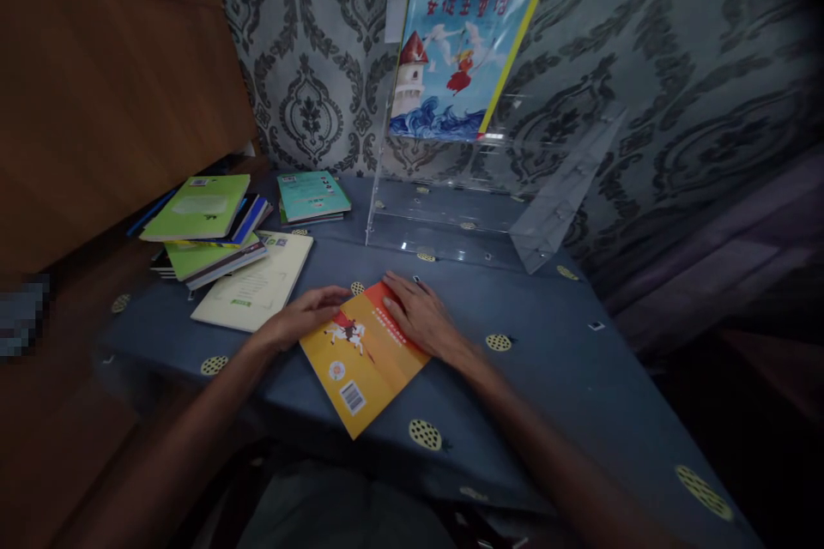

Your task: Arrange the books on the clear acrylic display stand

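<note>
An orange-yellow paperback book [379, 377] is at the table's front edge, turned at an angle, its back cover with a barcode and a white horse rider facing up. My left hand [309, 315] grips its left edge, thumb on the cover and the other fingers along the far side. My right hand [420, 317] holds its upper right side, thumb on the red strip and fingers reaching over the far edge. Whether fingertips go beneath the book is hidden. Left of my left hand lies a cream book [248, 287], flat on the cloth.
An uneven pile of books [199, 210] stands at the left, partly over the cream book. Behind it lie teal books [314, 196]. A clear acrylic rack [444, 227] stands at the back, a blue picture book [463, 43] upright in it. The table [515, 412] has a pineapple-print cloth.
</note>
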A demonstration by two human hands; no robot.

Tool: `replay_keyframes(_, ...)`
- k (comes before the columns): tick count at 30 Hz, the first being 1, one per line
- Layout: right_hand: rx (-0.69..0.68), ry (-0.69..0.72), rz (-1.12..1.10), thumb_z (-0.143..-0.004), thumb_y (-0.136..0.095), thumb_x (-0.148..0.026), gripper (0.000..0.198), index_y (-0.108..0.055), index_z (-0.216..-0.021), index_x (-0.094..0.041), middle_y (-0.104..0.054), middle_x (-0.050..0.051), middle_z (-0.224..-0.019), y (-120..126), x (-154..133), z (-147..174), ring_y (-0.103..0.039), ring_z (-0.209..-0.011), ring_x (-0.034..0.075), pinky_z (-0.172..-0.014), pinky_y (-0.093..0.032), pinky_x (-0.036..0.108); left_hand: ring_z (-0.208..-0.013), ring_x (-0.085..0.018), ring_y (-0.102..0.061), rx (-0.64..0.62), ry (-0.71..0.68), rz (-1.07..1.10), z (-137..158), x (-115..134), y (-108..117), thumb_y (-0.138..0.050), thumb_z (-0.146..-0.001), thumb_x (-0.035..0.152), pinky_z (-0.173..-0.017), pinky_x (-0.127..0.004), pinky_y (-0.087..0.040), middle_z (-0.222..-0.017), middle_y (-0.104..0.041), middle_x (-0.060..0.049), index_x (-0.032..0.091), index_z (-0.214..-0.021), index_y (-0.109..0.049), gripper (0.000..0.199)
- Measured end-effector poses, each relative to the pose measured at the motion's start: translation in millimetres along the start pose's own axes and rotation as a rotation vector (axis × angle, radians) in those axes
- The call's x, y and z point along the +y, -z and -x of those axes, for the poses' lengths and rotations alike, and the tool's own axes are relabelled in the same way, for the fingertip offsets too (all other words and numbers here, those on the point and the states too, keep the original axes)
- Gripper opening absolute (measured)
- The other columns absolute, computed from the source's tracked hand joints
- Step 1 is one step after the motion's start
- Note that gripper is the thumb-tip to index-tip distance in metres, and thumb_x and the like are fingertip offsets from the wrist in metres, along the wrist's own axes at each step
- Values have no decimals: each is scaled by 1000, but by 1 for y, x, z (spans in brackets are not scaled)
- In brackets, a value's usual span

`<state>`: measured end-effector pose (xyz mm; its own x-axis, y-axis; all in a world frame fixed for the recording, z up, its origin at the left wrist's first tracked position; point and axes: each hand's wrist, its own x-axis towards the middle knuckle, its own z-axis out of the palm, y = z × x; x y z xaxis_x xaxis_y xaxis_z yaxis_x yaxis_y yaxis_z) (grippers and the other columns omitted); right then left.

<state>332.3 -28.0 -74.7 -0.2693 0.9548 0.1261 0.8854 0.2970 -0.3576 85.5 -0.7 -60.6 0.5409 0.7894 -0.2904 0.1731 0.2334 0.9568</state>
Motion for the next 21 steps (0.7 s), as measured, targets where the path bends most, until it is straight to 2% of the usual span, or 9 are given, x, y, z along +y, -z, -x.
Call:
replay_keyframes(2,-6,6,-23,-100,-33,-33,49,-48,-144,-15,-49,13,-151,0,2,0,-45,-139,23,-119,-27,51,-96,-23,-68,41,-114,-301,5,5,-5,-56,-89,36,-85,-36,-53,-116,-69,-10,19,-127,-59,42)
replay_keyframes(4,1,12,-41,-100,-32,-33,48,-49,-143,-17,-50,12,-150,0,3,0,-46,-139,23,-118,-28,52,-110,-25,-62,98,-260,-662,9,10,-13,-47,-94,34,-99,-41,-48,-118,-67,-10,20,-126,-60,37)
replay_keyframes(6,15,18,-48,-100,-32,-32,48,-50,-142,-19,-50,11,-150,-1,4,0,-46,-138,23,-118,-28,52,-126,-26,-53,156,-371,-944,11,13,-23,-41,-97,29,-109,-44,-40,-130,-61,-11,20,-130,-58,38)
replay_keyframes(8,25,23,-48,-99,-33,-31,48,-50,-143,-18,-50,11,-150,-2,4,0,-46,-138,23,-118,-28,53,-137,-28,-42,169,-398,-1122,12,14,-34,-37,-100,26,-112,-48,-37,-144,-52,-11,22,-136,-53,40)
replay_keyframes(11,22,28,-44,-99,-33,-31,49,-49,-143,-18,-50,12,-150,-2,4,1,-47,-138,23,-118,-29,52,-144,-29,-33,161,-351,-1302,16,11,-46,-34,-102,29,-112,-54,-35,-150,-47,-10,24,-139,-50,41)
replay_keyframes(14,35,42,-48,-99,-34,-30,48,-50,-143,-20,-51,10,-149,-3,4,1,-47,-138,22,-118,-30,51,-145,-30,-33,187,-302,-1439,29,2,-47,-34,-102,27,-111,-56,-35,-150,-48,-14,20,-143,-47,43)
replay_keyframes(17,51,30,-37,-99,-36,-29,46,-51,-142,-22,-51,9,-149,-3,4,1,-47,-138,21,-118,-29,50,-137,-30,-45,242,-238,-1501,46,-5,-45,-35,-100,21,-107,-51,-41,-146,-52,-15,16,-143,-48,44)
replay_keyframes(21,60,-31,-17,-99,-37,-24,44,-54,-139,-20,-53,10,-148,-2,-4,4,-47,-138,22,-118,-30,49,-116,-28,-61,299,-79,-1511,60,-2,-48,-34,-99,17,-91,-42,-53,-128,-65,-16,15,-141,-52,46)
